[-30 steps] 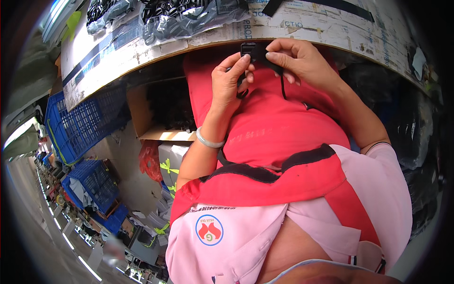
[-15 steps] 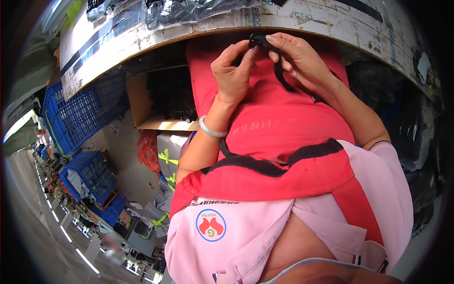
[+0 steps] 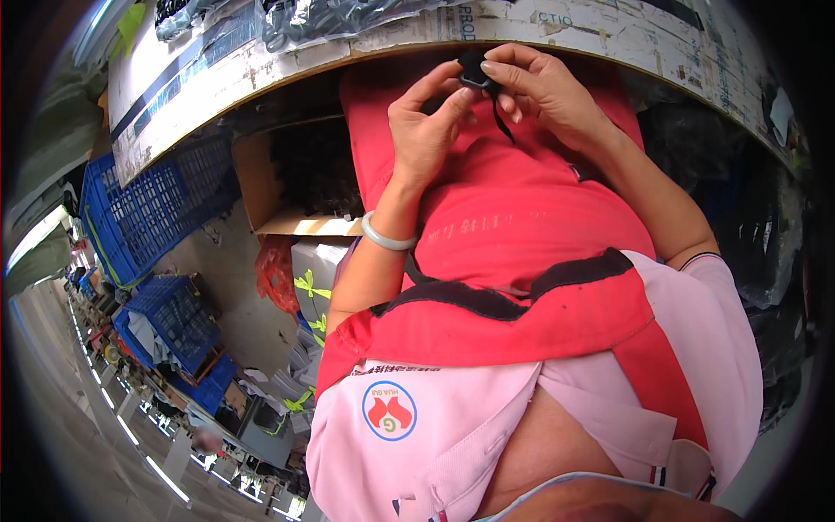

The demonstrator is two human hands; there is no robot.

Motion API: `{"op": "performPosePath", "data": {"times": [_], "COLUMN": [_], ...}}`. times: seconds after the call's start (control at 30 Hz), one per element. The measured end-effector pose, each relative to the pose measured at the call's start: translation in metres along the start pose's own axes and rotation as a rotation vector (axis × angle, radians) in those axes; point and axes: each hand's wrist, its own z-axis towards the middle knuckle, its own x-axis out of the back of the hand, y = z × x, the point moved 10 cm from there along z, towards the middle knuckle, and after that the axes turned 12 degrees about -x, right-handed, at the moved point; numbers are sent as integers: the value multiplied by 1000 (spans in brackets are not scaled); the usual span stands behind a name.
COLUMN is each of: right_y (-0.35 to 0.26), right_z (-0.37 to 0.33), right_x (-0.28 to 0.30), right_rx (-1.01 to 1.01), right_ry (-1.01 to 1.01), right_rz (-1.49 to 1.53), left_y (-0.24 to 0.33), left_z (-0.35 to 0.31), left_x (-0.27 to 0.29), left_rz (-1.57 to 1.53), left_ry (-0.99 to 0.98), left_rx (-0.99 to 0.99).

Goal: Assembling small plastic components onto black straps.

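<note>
Between my two hands, just under the table's front edge, is a black strap (image 3: 472, 63) with a dark buckle (image 3: 475, 83) on it. My left hand (image 3: 426, 126) pinches the buckle from the left, thumb below and index finger above. On the other side my right hand (image 3: 550, 94) grips the strap with its thumb and fingers near the buckle. A narrow tail of the strap hangs down over my red apron (image 3: 531, 200), its tip free. My fingers hide part of the buckle, so its exact shape cannot be told.
The table (image 3: 383, 48) runs across the top, with bagged dark parts (image 3: 317, 22) on it. Below it, left of my lap, sits an open cardboard box (image 3: 254, 187) holding dark items. Blue crates (image 3: 143, 213) and a red plastic bag (image 3: 276, 274) stand left; dark plastic bags (image 3: 748, 235) lie right.
The strap has turned in my fingers, so the buckle now faces me below the strap. Its hanging tail looks shorter and narrower. Both hands have shifted slightly, the right one upward.
</note>
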Motion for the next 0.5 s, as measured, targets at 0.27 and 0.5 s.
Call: {"op": "performPosePath", "data": {"times": [0.27, 0.5], "right_y": [-32, -23], "right_z": [-23, -17], "right_x": [-8, -1], "right_rx": [513, 196], "right_ry": [159, 133], "right_rz": [-359, -300], "left_y": [-24, -10], "left_z": [0, 2], "left_x": [6, 8], "left_rz": [-151, -84], "left_ry": [29, 141], "left_rx": [236, 69]}}
